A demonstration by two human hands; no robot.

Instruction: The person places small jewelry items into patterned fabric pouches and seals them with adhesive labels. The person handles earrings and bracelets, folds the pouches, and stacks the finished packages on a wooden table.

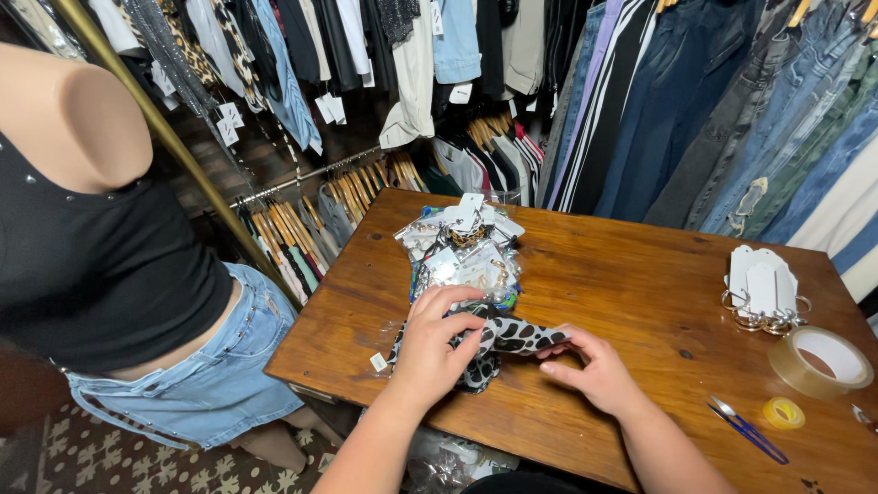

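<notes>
Near the front edge of the wooden table (pixel 640 274), a black-and-white spotted fabric piece (pixel 512 337) lies with its long axis left to right. The left hand (pixel 430 352) curls closed over its left part; the right hand (pixel 594 370) pinches its right end. Bagged earrings (pixel 462 256) are piled just behind.

The folded fabric (pixel 498 340) is black with white spots. The table (pixel 631 284) is reddish-brown wood. The mannequin (pixel 82 238) wears a black top and a light-blue denim skirt. The small tape roll (pixel 784 413) is yellow (the large tape roll (pixel 819 361) is clear tan). The snips (pixel 745 428) have blue handles.
</notes>
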